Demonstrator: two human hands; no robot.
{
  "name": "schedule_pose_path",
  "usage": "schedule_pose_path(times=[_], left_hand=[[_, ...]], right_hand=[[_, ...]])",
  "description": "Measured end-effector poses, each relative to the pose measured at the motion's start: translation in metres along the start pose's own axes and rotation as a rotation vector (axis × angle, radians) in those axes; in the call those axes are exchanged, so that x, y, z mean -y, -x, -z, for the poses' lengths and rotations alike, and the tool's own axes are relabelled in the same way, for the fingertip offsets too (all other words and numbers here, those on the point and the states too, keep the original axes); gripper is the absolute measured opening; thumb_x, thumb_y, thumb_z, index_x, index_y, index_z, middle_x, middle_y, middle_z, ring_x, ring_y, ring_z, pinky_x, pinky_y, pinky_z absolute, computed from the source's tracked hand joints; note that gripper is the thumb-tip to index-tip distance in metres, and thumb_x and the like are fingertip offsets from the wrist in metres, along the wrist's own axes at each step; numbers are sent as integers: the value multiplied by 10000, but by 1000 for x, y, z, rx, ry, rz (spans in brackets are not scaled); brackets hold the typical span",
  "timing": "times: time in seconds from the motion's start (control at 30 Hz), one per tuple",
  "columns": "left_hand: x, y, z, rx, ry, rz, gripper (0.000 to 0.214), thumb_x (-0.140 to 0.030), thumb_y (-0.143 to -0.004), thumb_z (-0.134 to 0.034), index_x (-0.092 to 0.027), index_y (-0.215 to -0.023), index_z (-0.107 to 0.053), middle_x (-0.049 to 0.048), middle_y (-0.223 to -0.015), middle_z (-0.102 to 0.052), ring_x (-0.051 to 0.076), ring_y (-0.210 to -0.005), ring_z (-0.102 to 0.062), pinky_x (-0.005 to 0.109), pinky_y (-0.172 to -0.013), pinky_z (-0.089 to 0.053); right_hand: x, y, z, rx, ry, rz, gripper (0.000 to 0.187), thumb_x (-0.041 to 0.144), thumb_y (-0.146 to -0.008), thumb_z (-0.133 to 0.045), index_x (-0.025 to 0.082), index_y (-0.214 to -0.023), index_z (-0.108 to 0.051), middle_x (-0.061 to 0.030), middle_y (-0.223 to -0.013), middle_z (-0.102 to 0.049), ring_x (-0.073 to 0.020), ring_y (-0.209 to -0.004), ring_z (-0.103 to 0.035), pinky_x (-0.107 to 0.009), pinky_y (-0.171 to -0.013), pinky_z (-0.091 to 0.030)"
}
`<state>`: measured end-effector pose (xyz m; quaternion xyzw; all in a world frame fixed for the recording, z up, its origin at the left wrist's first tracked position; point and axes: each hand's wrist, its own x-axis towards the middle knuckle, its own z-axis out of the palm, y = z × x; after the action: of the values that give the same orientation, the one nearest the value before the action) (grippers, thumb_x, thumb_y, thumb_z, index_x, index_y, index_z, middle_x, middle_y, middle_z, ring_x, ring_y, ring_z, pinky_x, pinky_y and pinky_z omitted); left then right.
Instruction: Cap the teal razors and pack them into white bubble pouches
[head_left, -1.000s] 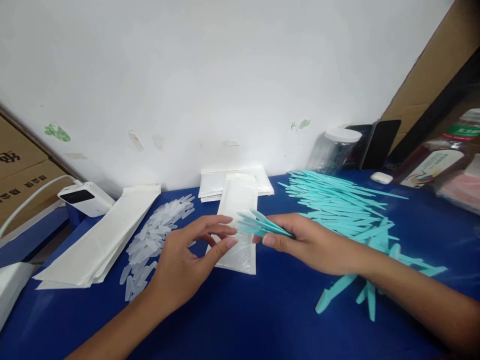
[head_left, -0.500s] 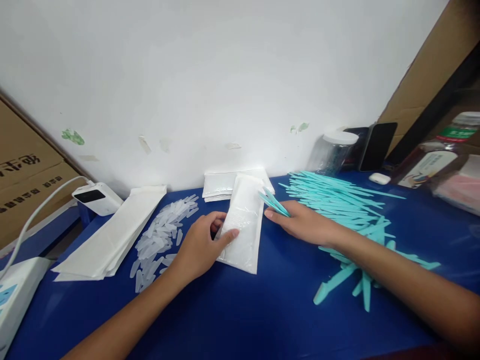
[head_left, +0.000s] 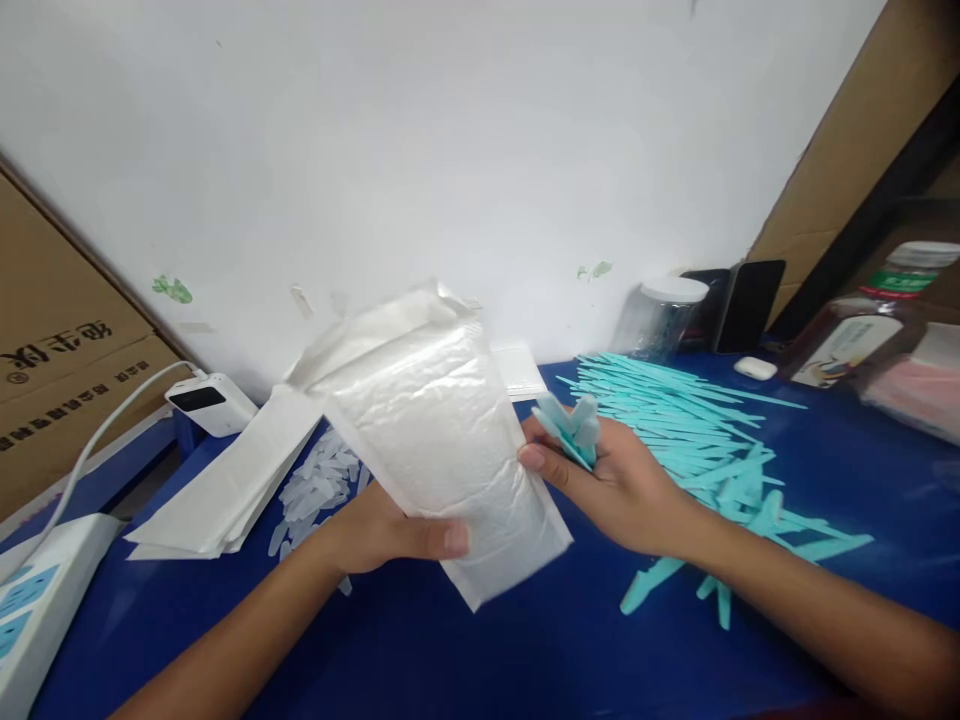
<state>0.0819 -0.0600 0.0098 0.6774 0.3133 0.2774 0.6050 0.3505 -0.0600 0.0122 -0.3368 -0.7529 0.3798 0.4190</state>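
Observation:
My left hand (head_left: 390, 530) is closed on a white pouch (head_left: 431, 430), thumb on its front face, and holds it lifted and tilted above the blue table (head_left: 480, 650). My right hand (head_left: 607, 485) grips a small bundle of turquoise plastic sticks (head_left: 574, 428), their ends pointing up, right beside the pouch's right edge. A large heap of the same turquoise sticks (head_left: 690, 440) lies on the table behind and under my right wrist.
A pile of small clear plastic caps (head_left: 319, 480) and a stack of white paper sleeves (head_left: 225, 485) lie left. A power bank (head_left: 210, 400) with cable, a power strip (head_left: 34, 600), cardboard boxes, a clear jar (head_left: 660, 315), phones and bottles line the edges.
My left hand has picked the pouch up off the table and raised it toward me. My right hand has kept its bundle of sticks and come in beside the pouch.

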Motion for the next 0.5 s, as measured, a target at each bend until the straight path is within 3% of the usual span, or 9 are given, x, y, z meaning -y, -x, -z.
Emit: schedule_pose_path(times=[0.1, 0.2, 0.27, 0.33, 0.4, 0.5], left_hand=[[5, 4, -1, 198, 64, 38, 696, -699, -748, -860, -277, -1290, -746, 127, -1102, -803, 396, -1181, -736, 500, -907, -645], [7, 2, -10, 178, 81, -15, 690, -681, -717, -878, -280, -1265, -752, 116, -1055, -792, 363, -1107, -750, 480, -895, -637], [4, -2, -19, 219, 106, 4, 589, -644, -747, -864, -260, -1185, -772, 115, -1055, -779, 339, -1059, -745, 478, -939, -610], [1, -4, -22, 285, 120, 44, 483, -618, -781, -830, -218, -1047, -784, 115, -1020, -755, 308, -980, -720, 460, -947, -585], [-1, -4, -19, 277, 108, 36, 475, -615, -779, -818, -188, -980, -767, 89, -951, -702, 261, -883, -669, 436, -925, -571], [-6, 4, -2, 171, -38, -11, 596, -598, -815, -800, -214, -1261, -706, 27, -924, -617, 186, -760, -586, 357, -782, -567]], right_hand=[[6, 2, -8, 29, -231, -99, 316, 519, -981, -742, 245, -894, -613, 13, -818, -560, -184, -753, -547, -302, -688, -469], [6, 3, -15, 115, -375, -160, 327, 543, -977, -738, 243, -929, -617, 35, -734, -537, -162, -637, -532, -287, -600, -458], [2, 4, -16, 135, -273, -143, 315, 532, -1008, -700, 234, -928, -635, 40, -693, -555, -158, -605, -537, -284, -594, -453], [-3, 4, -15, 89, -66, -70, 324, 497, -1050, -647, 219, -884, -651, 27, -708, -599, -158, -632, -554, -278, -612, -438], [-7, 2, -9, 18, 115, 43, 300, 437, -1083, -603, 212, -902, -683, 10, -781, -663, -160, -680, -587, -275, -641, -434], [-9, -2, 11, -107, 271, 193, 199, 338, -1104, -556, 226, -1090, -719, -14, -911, -742, -171, -740, -651, -274, -686, -461]])
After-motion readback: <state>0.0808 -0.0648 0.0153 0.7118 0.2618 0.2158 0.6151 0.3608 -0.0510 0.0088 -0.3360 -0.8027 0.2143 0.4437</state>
